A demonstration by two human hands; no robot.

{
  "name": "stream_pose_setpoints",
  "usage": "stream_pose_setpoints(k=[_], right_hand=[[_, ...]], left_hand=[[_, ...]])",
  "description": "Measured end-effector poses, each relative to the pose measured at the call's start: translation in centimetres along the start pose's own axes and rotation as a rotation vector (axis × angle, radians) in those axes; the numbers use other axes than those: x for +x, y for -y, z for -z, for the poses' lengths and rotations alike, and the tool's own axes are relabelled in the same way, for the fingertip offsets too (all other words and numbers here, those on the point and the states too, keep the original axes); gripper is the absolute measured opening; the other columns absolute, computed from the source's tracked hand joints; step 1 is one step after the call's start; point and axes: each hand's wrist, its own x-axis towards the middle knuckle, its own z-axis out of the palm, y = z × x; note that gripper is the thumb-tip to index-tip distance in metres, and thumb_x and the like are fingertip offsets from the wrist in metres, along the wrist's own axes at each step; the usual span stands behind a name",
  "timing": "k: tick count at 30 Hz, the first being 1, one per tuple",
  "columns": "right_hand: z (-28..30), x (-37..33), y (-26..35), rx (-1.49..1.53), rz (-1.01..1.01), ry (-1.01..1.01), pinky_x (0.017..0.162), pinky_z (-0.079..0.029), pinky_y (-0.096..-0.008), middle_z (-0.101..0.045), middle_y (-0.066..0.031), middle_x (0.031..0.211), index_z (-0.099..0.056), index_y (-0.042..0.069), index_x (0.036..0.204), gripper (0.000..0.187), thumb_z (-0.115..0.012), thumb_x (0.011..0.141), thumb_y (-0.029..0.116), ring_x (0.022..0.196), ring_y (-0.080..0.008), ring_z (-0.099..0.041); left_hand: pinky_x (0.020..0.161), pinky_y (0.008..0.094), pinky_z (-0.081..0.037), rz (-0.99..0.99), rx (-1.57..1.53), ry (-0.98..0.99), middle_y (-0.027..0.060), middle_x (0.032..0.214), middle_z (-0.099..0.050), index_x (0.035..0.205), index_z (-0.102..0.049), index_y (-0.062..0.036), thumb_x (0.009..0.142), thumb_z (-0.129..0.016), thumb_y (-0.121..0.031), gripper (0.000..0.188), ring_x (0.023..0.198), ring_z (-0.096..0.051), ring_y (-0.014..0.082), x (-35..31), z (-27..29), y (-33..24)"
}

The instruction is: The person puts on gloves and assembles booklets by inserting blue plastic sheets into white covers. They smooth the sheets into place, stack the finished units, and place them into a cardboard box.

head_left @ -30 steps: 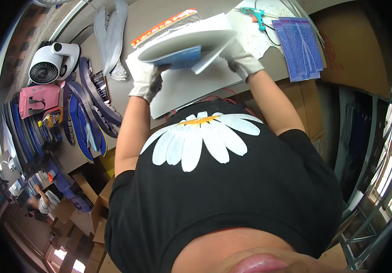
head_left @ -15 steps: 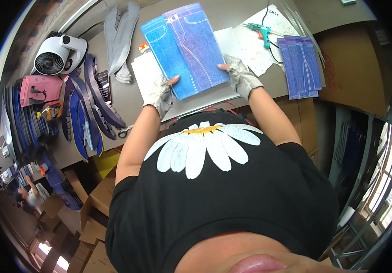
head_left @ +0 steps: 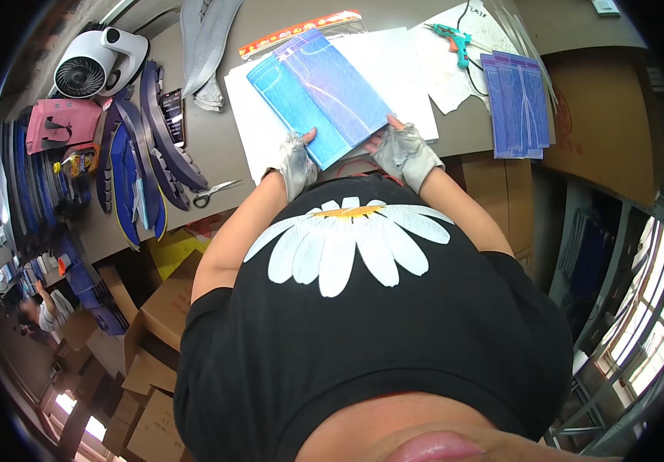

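A flat panel (head_left: 324,92) with a blue and purple jeans print lies at a slant in front of me. My left hand (head_left: 296,165), in a pale work glove with a bare thumb, grips its near left corner, thumb on top. At the near right edge, my right hand (head_left: 407,152), gloved the same way, holds the panel with the thumb at the rim and fingertips partly showing below. Under the panel are large white sheets (head_left: 405,81). Behind it lies a clear packet with a red and orange strip (head_left: 301,32).
To the right are a teal glue gun (head_left: 456,42) on a stained white sheet and several purple jeans-print panels (head_left: 515,108). On the left lie scissors (head_left: 212,192), a phone (head_left: 172,119), curved dark blue pieces (head_left: 164,142) and a white fan (head_left: 85,68). Cardboard boxes (head_left: 162,308) stand below the table.
The panel has come down toward the white sheets and tilted further, its top leaning left. The packet's red strip behind it now shows. My right hand's fingers have shifted lower along the edge.
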Motion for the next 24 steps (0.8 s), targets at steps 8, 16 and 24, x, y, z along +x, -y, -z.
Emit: stream_pose_setpoints(k=[8, 16, 24], right_hand=[[-2.3, -0.1, -2.2, -0.21, 0.096, -0.102, 0.085, -0.051, -0.0416, -0.055, -0.0113, 0.124, -0.041, 0.01, 0.132, 0.044, -0.057, 0.092, 0.013, 0.11, -0.0244, -0.058], [-1.2, -0.9, -0.8, -0.135, 0.204, 0.204, 0.097, -0.047, -0.0463, -0.053, -0.0143, 0.127, -0.037, 0.011, 0.135, 0.057, -0.061, 0.084, 0.002, 0.116, -0.032, -0.055], [2.6, -1.4, 2.9, -0.314, 0.147, 0.199, 0.1, -0.044, -0.0491, -0.056, -0.0157, 0.125, -0.043, 0.004, 0.133, 0.051, -0.06, 0.085, 0.004, 0.116, -0.0312, -0.056]], left_hand=[[0.104, 0.0531, -0.04, 0.073, -0.109, 0.186, 0.0234, 0.13, -0.045, 0.138, -0.022, -0.0005, 0.091, -0.056, -0.011, 0.059, 0.122, -0.048, 0.038, -0.5, 0.5, 1.0], [0.093, 0.0437, -0.042, -0.03, -0.25, 0.293, 0.0137, 0.141, -0.04, 0.144, -0.021, -0.0079, 0.094, -0.041, -0.056, 0.072, 0.122, -0.046, 0.0289, -2.2, 3.3, -0.6], [0.096, 0.0403, -0.04, -0.214, -0.131, 0.185, 0.0128, 0.139, -0.045, 0.147, -0.017, -0.0049, 0.092, -0.044, -0.058, 0.081, 0.119, -0.05, 0.0256, -3.1, 3.7, -8.0]])
